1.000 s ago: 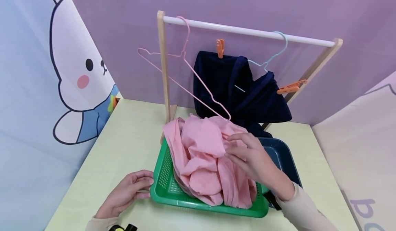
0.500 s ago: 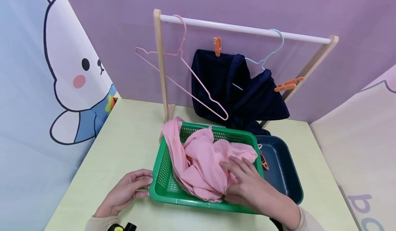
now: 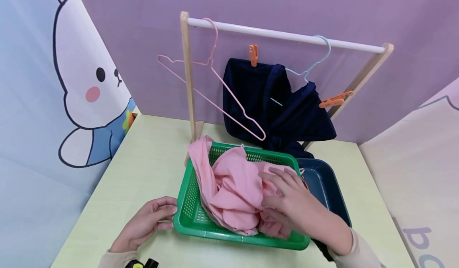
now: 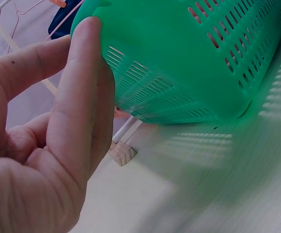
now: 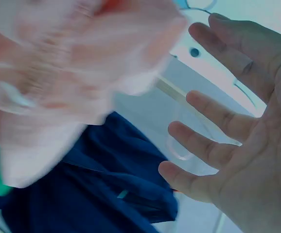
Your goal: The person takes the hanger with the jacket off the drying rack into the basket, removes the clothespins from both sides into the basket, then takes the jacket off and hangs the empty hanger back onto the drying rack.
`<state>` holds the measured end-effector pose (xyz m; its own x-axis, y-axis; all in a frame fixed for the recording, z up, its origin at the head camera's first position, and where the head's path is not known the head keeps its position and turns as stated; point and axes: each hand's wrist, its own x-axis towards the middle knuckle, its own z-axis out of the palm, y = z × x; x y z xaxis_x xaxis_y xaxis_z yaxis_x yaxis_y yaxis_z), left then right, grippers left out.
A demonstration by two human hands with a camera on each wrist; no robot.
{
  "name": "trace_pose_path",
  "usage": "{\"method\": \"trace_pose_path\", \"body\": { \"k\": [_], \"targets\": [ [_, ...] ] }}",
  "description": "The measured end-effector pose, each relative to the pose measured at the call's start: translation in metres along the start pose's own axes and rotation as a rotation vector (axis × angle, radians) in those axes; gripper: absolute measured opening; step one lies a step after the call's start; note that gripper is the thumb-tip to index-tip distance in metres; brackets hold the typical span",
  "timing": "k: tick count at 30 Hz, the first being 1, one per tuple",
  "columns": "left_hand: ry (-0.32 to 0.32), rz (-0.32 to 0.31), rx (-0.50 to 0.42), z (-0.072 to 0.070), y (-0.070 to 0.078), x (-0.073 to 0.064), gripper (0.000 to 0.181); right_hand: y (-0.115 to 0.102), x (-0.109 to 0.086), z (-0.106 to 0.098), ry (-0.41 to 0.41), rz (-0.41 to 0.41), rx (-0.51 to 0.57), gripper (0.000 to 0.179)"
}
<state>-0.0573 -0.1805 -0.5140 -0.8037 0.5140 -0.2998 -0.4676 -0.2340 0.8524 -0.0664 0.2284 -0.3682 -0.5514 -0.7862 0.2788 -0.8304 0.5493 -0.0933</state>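
Observation:
A crumpled pink cloth garment (image 3: 236, 192) fills much of the green plastic basket (image 3: 204, 233), one end draped over its far left corner. Over the cloth's right part, my right hand (image 3: 292, 204) has its fingers spread and loosely bent. In the right wrist view those fingers (image 5: 213, 150) stand apart from the blurred pink cloth (image 5: 82, 68), holding nothing. My left hand (image 3: 148, 220) pinches the basket's left rim between thumb and fingers. The left wrist view shows a fingertip (image 4: 88, 31) against the green rim, above the slotted wall (image 4: 155, 63).
Behind the basket stands a rack with a white bar (image 3: 265, 32). From it hang a pink hanger (image 3: 233, 94) and a light blue hanger (image 3: 317, 62) carrying a navy garment (image 3: 279, 112), with orange clothespins (image 3: 253, 56) beside it. A dark blue tray (image 3: 322, 184) sits at the right.
The pink cloth has sunk and bunched lower, baring the basket's far rim. My right hand pressed down on it, then lifted slightly with fingers spread. My left hand stays at the rim.

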Motion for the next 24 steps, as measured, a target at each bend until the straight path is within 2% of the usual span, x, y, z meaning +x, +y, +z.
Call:
{"method": "trace_pose_path", "body": {
  "k": [4,10,13,17,21,24],
  "targets": [
    [-0.003,0.004,0.007,-0.001,-0.001,0.000,0.019,0.002,0.033,-0.013,-0.010,-0.010,-0.065,0.020],
    [0.003,0.007,0.014,-0.001,-0.002,0.001,0.021,0.007,0.109,-0.011,-0.063,-0.050,-0.198,0.012],
    [0.000,0.010,0.000,-0.001,-0.004,-0.001,0.020,0.011,0.149,0.000,-0.139,-0.051,-0.283,0.017],
    [-0.011,0.034,-0.008,-0.001,-0.006,-0.002,0.020,0.024,0.195,0.025,-0.296,-0.011,-0.375,0.024],
    [-0.017,0.043,-0.010,-0.001,-0.006,0.000,0.020,0.045,0.224,0.054,-0.422,0.071,-0.342,0.026],
    [-0.023,0.038,-0.015,-0.001,-0.007,0.000,0.020,0.057,0.237,0.072,-0.474,0.125,-0.257,0.029]
  ]
}}
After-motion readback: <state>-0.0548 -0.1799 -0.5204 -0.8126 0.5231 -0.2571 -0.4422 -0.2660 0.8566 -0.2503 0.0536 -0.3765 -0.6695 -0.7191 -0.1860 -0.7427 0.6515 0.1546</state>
